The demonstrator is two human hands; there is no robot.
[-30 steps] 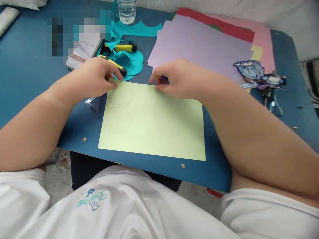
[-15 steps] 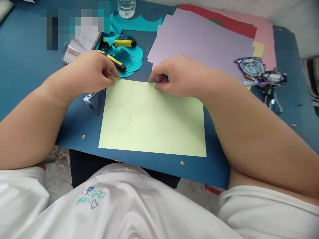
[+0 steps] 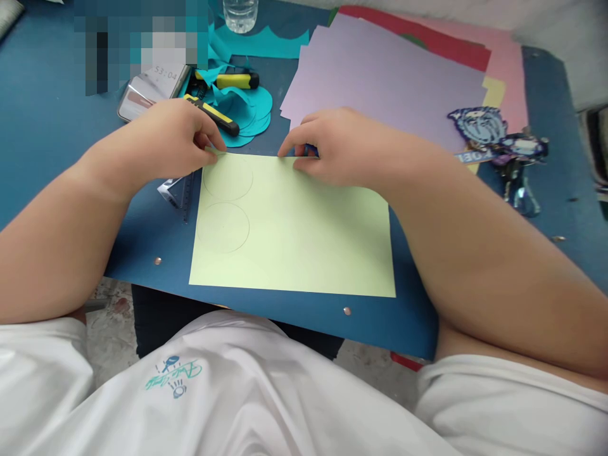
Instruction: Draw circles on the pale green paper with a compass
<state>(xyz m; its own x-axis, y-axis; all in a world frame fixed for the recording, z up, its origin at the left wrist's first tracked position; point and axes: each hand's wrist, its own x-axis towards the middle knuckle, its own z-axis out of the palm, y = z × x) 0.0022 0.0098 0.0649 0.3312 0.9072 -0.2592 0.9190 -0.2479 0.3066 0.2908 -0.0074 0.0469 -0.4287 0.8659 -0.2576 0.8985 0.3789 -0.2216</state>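
A pale yellow-green sheet of paper (image 3: 294,247) lies on the blue table near its front edge. Two thin circles are drawn one above the other on its left side. My left hand (image 3: 183,136) pinches the sheet's upper left corner, thumb on top. At the upper edge, right of the left hand, my right hand (image 3: 332,145) rests its index fingertip and thumb on the paper, fingers curled. A small dark blue thing (image 3: 311,151) shows inside those fingers, mostly hidden; its kind I cannot make out. A clear set square (image 3: 178,193) lies partly under my left hand.
Yellow-and-black utility knives (image 3: 221,120) lie among turquoise paper circles and scraps (image 3: 256,104). A phone (image 3: 152,88) shows a running timer beside them. Behind stand a clear bottle (image 3: 240,16) and lilac sheets (image 3: 375,69) over red and pink ones. Shiny wrappers (image 3: 498,139) lie at right.
The sheet has turned very slightly, its lower edge now more level. My right index fingertip has slid a little left along the upper edge. My left hand keeps its pinch.
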